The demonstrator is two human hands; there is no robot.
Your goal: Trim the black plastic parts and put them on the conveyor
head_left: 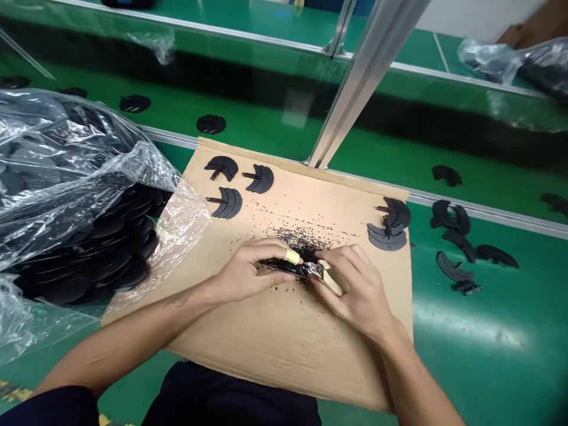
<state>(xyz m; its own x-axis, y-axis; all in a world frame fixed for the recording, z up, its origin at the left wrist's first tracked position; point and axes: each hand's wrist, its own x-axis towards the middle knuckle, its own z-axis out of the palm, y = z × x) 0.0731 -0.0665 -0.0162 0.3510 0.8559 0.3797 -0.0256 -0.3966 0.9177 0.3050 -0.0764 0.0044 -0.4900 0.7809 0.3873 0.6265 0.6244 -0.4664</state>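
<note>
My left hand [251,269] is closed on a black plastic part [284,266], seen nearly edge-on, with yellow tape round one finger. Closed in my right hand [355,284] is a pair of nippers [315,270] with a shiny metal head and pale yellow handles. The nippers' jaws meet the right end of the part. Beneath both hands, black plastic scraps [304,236] are heaped and scattered over a cardboard sheet [266,343]. Whether the jaws are closed through the plastic is too small to tell.
A clear plastic bag [89,148] full of black curved parts [102,248] lies at left. Several fan-shaped parts [228,203] rest on the cardboard's far left, others [387,236] at its right. More parts [455,269] lie on the green table [488,367]. A metal post [355,89] stands behind.
</note>
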